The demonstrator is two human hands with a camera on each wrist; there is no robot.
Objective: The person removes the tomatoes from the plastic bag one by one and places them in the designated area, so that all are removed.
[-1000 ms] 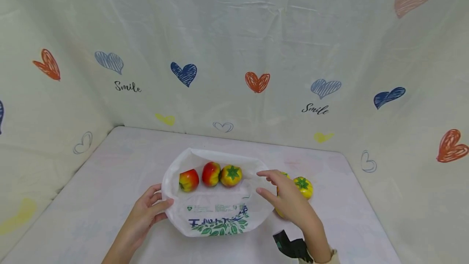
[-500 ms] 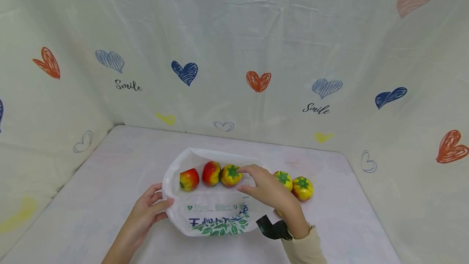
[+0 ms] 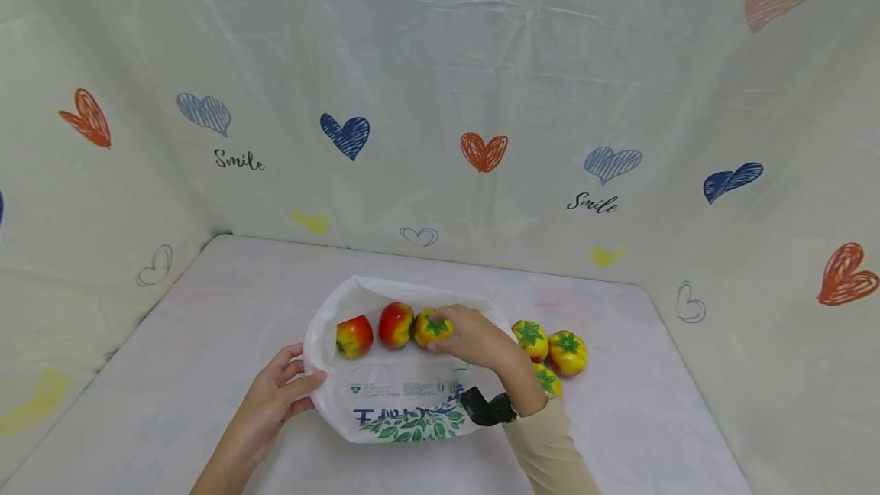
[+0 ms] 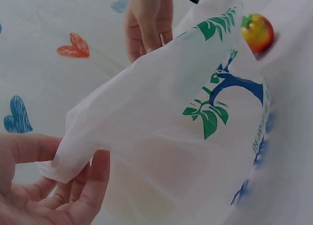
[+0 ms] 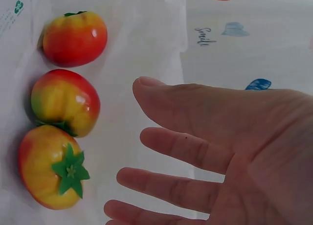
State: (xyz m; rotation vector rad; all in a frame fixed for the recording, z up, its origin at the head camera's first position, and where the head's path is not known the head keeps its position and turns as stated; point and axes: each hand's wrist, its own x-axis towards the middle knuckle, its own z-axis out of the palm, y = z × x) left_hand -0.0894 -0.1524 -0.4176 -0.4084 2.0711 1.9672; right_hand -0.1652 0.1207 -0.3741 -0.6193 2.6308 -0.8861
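1. pinching the white bag (image 3: 340, 403) at its rim, the left grip (image 3: 278, 392) has thumb and fingers clamped on it.
2. the right grip (image 3: 474, 337) is over the bag's mouth, thumb and fingers apart, near the green-starred fruit (image 3: 422, 328).
3. the bag lies midway between the left and right edges of the counter (image 3: 247, 281), two red-yellow fruits (image 3: 396, 325) inside beside the starred one.
4. three loose fruits (image 3: 568, 353) sit between the bag and the counter's right edge.

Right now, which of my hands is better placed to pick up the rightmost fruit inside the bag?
Probably your right. The right hand is at that fruit with its thumb and fingers apart, while the left hand is occupied pinching the bag rim on the opposite side.
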